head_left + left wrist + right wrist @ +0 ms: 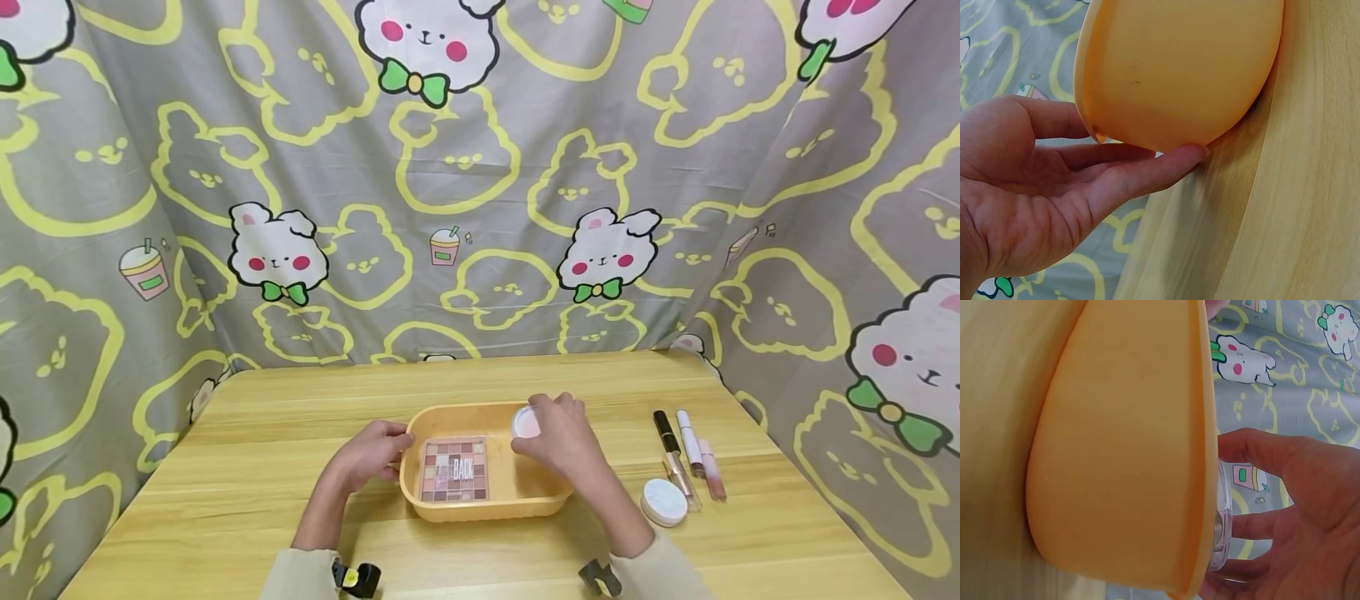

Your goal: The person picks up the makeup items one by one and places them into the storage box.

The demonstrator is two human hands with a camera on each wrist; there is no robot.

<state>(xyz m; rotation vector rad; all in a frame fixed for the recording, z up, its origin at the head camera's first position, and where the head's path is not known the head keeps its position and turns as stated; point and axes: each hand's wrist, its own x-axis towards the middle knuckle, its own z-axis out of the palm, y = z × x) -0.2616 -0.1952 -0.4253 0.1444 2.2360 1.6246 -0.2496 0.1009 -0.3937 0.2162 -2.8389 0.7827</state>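
Note:
A yellow-orange plastic basin point(495, 508) stands on the table. At its left end my left hand point(367, 454) holds the rim, one digit at the top edge and other fingers against the outer wall point(1179, 69) in the left wrist view. An eyeshadow palette point(453, 472) with a grid of pans and "BACK" lettering lies in the basin's left part. Over the right part, my right hand point(564, 433) grips a round compact point(527, 422) by its edge. The right wrist view shows the compact's clear side point(1226, 519) just past the basin rim, partly hidden.
On the table to the right lie a black-capped tube point(665, 432), a white-capped tube point(690, 442), a pink tube point(712, 471) and a clear-and-gold tube point(680, 479). A round white compact point(664, 502) sits in front of them. A patterned curtain point(480, 183) hangs behind the table.

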